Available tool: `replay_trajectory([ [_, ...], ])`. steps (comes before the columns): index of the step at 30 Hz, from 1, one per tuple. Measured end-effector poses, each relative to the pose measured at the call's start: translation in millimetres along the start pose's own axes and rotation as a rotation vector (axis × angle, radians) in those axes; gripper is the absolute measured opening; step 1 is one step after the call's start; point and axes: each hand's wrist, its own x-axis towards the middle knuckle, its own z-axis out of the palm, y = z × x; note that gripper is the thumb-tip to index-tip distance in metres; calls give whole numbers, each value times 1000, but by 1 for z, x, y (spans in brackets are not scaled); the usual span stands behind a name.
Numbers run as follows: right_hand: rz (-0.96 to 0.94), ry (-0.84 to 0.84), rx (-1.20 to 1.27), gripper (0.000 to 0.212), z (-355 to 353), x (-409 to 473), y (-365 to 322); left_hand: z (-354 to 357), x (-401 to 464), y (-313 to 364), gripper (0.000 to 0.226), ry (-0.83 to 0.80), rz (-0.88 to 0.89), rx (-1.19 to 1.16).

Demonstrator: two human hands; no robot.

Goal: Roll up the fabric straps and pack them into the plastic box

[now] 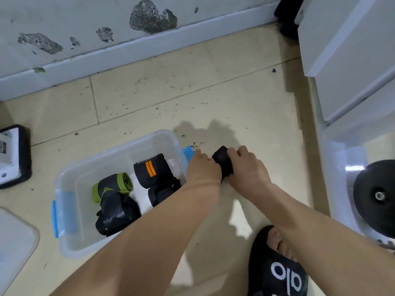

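Hidden: the black strap [222,160] shows only as a dark roll between the two hands; its lower part is covered by the fingers, and any loose tail cannot be made out.
Left hand [203,169]: curled against the strap's left side, the wrist crossing over the box's right end and covering part of the rolls there.
Right hand [248,165]: fingers bent over the top and right side of the strap, gripping it (both hands are close together, clamped on the same roll).
Strap: held just right of the box, low over the floor; whether it touches the floor cannot be told.
Box [70,180]: clear plastic with blue latches, standing on the floor, open.
Inside box: a black roll with two orange bars [149,170], a black and green roll [113,189] and more black fabric, partly behind the left forearm.
Writing: pale letters along the top edge of the orange-barred roll, too blurred to read; white marks on the black slipper [277,270] read roughly as "olo", cut off by the frame edge.
Cut off: a clear lid [15,238] at lower left, a black-edged white item [12,154] at left, a black disc [376,195] at right.
Floor [192,99]: beige tiles strewn with dark specks and hairs.
Wall [85,24]: pale, with patches of paint flaked away above a white skirting.
Right side: a white cabinet [352,50].
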Motion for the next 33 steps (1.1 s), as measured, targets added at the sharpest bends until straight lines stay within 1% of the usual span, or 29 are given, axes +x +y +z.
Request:
replay_trajectory([
  [2,36,-34,112,51,4,-3,4,3,5,9,31,-36,-17,8],
  [4,1,-46,169,57,5,-6,7,6,6,15,37,-38,-41,55],
  [5,-36,-56,150,65,4,-7,8,8,7,17,44,-23,-50,76],
  [7,-112,-94,23,79,3,-8,8,13,8,22,60,26,-56,113],
  [8,-128,-113,-27,82,3,-8,7,16,9,23,63,45,-49,135],
  [10,-115,-138,-50,83,2,-6,6,21,10,26,62,67,-43,164],
  [12,-88,-134,-29,81,0,-3,4,24,9,27,56,60,-27,183],
  [14,-68,-122,-38,75,-1,-4,1,24,9,27,41,19,-5,196],
  [16,-41,-92,-58,64,-2,-6,0,20,11,26,27,13,11,137],
  [17,-20,-76,-71,58,-2,-7,0,17,11,25,28,32,16,75],
  [19,34,-59,-96,50,-2,-9,5,12,8,22,38,93,30,-50],
  [22,92,-36,-75,49,0,-12,16,5,1,16,51,246,15,-188],
  [23,110,-28,-31,52,-1,-12,18,0,-1,14,54,281,10,-274],
  [25,165,-5,144,61,-4,-10,17,-16,-12,2,56,333,12,-456],
  [27,230,64,379,75,-11,-5,12,-30,-31,-20,49,440,0,-514],
  [28,241,122,480,78,-16,-4,7,-33,-43,-36,45,489,-12,-525],
  [30,227,231,642,78,-32,-2,-9,-31,-73,-71,41,547,-70,-559],
  [33,181,382,817,67,-64,0,-44,-12,-120,-122,40,531,-234,-619],
])
